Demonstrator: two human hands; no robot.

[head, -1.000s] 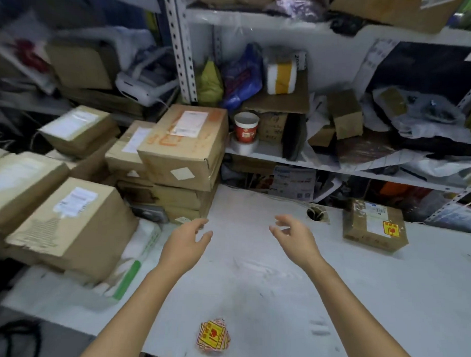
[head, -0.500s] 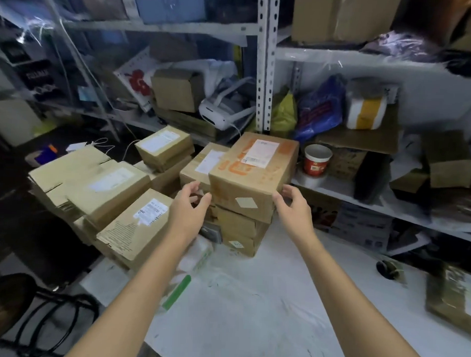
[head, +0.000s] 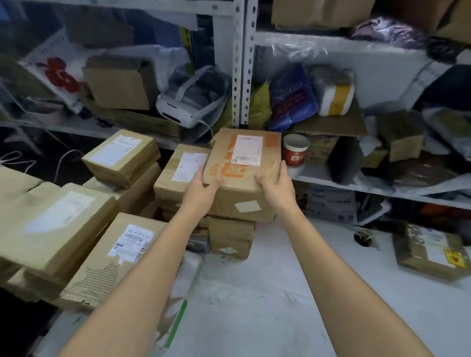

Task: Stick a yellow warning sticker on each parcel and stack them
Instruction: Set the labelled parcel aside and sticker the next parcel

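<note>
At frame centre, the left hand (head: 202,188) and right hand (head: 275,186) curl their fingers over the near corners of a rectangular, matte cardboard parcel (head: 242,176) with orange tape, topping a stack (head: 231,238) of boxes.

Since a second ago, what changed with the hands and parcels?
Both hands moved forward from above the table to the top parcel of the stack: the left hand grips its near left corner, the right hand its right side. The parcel still sits on the stack. The stickered parcel stays put on the table at right.
</note>
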